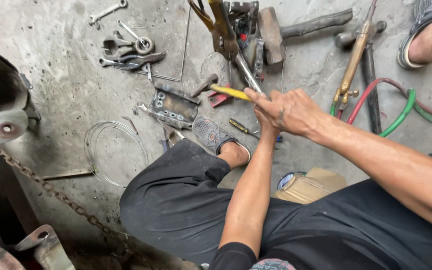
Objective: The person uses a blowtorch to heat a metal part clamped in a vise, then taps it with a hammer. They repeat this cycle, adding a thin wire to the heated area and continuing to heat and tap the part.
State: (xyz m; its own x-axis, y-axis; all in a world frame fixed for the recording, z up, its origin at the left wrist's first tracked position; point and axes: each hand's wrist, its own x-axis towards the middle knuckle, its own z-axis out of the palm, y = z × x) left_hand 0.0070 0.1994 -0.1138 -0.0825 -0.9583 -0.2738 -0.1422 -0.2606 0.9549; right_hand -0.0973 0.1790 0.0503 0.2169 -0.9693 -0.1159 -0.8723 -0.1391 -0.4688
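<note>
1. Yellow-handled tool sits above the concrete floor, in front of my foot; my right hand has fingers clamped on its handle.
2. My left hand lies beneath the right, mostly hidden; I cannot tell its fingers' state.
3. Judgement: both wrists should stay in line with the shaft, and the grip firm, so the tip does not slip.
4. Packages: a tan cardboard box rests by my knee, a round tin touching its left edge; its label is unreadable.
5. Torch with red and green hoses lies to the right.
</note>
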